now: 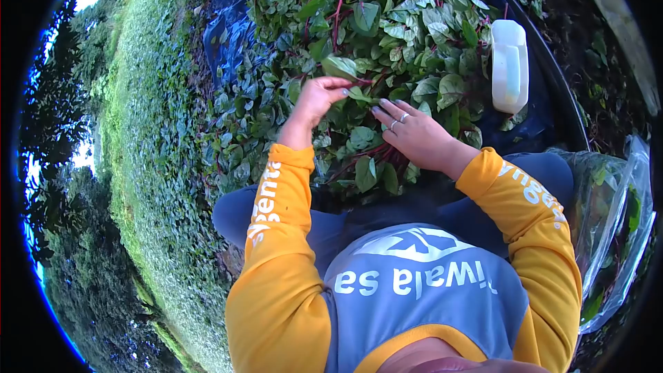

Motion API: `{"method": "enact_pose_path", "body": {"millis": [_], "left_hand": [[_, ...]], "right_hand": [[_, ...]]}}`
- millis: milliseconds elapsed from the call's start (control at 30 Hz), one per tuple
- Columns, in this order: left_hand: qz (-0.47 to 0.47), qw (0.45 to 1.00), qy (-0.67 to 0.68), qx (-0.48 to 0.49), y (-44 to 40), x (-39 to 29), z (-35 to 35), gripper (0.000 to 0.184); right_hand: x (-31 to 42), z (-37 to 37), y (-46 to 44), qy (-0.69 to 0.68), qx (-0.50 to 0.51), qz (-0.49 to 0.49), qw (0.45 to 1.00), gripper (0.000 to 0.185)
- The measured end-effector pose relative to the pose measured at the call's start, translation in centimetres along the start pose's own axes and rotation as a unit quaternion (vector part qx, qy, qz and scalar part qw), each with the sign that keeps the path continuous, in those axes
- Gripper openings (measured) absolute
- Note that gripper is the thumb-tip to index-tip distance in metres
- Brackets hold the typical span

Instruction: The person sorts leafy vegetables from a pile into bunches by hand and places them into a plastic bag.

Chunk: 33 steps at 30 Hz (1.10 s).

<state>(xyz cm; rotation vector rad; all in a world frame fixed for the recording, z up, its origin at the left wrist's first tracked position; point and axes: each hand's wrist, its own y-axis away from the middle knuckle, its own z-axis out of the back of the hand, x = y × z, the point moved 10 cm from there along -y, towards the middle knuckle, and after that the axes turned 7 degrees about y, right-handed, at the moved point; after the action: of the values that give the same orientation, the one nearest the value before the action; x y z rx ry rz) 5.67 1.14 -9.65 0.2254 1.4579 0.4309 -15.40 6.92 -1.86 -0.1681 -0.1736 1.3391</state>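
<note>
My left hand (316, 105) is closed, its thumb and fingers pinching the reddish stem of a Malabar spinach sprig (340, 68) with broad green leaves. From the right, my right hand (420, 137), wearing rings, reaches to a leaf (360, 95) of the same sprig. Its fingertips meet the leaf's end, and the thumb is hidden beneath the hand. Under and beyond both hands lies a large heap of red-stemmed Malabar spinach (407, 21).
A white plastic container (510, 68) lies at the heap's right side, near a dark curved rim (545, 45). Blue plastic sheeting (231, 31) shows at the left. A clear plastic bag (611, 249) with leaves sits by my right arm. Green plants (148, 152) spread leftward.
</note>
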Motion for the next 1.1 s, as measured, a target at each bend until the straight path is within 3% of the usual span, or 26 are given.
{"method": "enact_pose_path", "body": {"millis": [33,100,167,233,300,333,367,433,467,533,567,600,633,700,833,900,967,1033,1100], "left_hand": [[0.021,0.999,0.03,0.04,0.5,0.9,-2.2,0.024],[0.076,0.978,0.112,0.158,2.2,2.3,-6.7,0.025],[0.108,0.957,0.164,0.213,3.3,2.6,-9.0,0.023],[0.133,0.956,0.137,0.222,2.6,2.8,-8.9,0.022],[0.011,0.988,0.03,0.149,-1.0,0.3,-6.8,0.026],[-0.098,0.993,-0.069,0.004,-3.4,-2.3,-3.9,0.024],[-0.205,0.955,-0.165,-0.141,-4.9,-5.3,-1.6,0.022],[-0.387,0.805,-0.344,-0.29,-5.2,-12.4,-0.8,0.016],[-0.39,0.804,-0.342,-0.29,-6.3,-13.6,-0.9,0.016],[-0.289,0.782,-0.424,-0.354,-8.9,-14.4,0.1,0.014],[-0.291,0.782,-0.424,-0.353,-9.6,-14.8,0.5,0.014],[-0.261,0.791,-0.442,-0.333,-11.0,-14.3,1.6,0.017],[-0.231,0.798,-0.462,-0.312,-12.2,-13.8,2.8,0.02],[-0.318,0.776,-0.441,-0.32,-11.5,-15.1,4.6,0.019],[-0.366,0.833,-0.321,-0.264,-2.4,-16.3,2.2,0.01],[-0.396,0.824,-0.342,-0.217,1.4,-14.2,-0.8,0.01],[-0.354,0.871,-0.315,-0.127,3.6,-10.5,-3.9,0.014],[-0.256,0.932,-0.252,-0.048,4.7,-5.4,-6.4,0.015],[-0.08,0.997,-0.013,0.001,3.2,3.9,-6.9,0.014]], "right_hand": [[0.2,1.4,0.1,0.027,-0.068,0.015,0.997,0.023],[-0.5,1.7,0.0,0.044,-0.071,0.002,0.996,0.021],[-1.0,1.7,0.0,0.06,-0.074,-0.011,0.995,0.02],[-2.7,-1.4,0.1,-0.02,0.076,-0.081,0.994,0.022],[-3.2,-0.8,0.1,0.004,0.062,-0.071,0.996,0.025],[-3.4,-1.0,0.2,-0.005,0.079,-0.076,0.994,0.027],[-3.6,-1.3,0.2,-0.014,0.096,-0.08,0.992,0.029],[-3.7,-1.7,0.3,-0.025,0.1,-0.084,0.991,0.03],[-3.8,-1.8,0.3,-0.036,0.105,-0.086,0.99,0.032],[-3.6,-1.4,0.4,-0.053,0.097,-0.088,0.99,0.029],[-3.6,-1.2,0.4,-0.073,0.089,-0.088,0.989,0.026],[-3.5,-1.3,0.5,-0.064,0.083,-0.077,0.992,0.038],[-3.7,-0.8,0.4,-0.065,0.081,-0.079,0.991,0.038],[-3.6,0.0,0.3,-0.063,0.093,-0.071,0.991,0.052],[-3.4,-0.1,0.2,-0.034,0.037,-0.061,0.997,0.06],[-3.2,0.4,-0.1,-0.019,0.014,-0.069,0.997,0.055],[-3.1,0.4,-0.3,-0.014,0.004,-0.076,0.997,0.051],[-3.0,0.2,-0.2,-0.005,-0.001,-0.09,0.996,0.048],[-3.3,0.5,0.0,0.025,-0.028,-0.107,0.994,0.041]]}}
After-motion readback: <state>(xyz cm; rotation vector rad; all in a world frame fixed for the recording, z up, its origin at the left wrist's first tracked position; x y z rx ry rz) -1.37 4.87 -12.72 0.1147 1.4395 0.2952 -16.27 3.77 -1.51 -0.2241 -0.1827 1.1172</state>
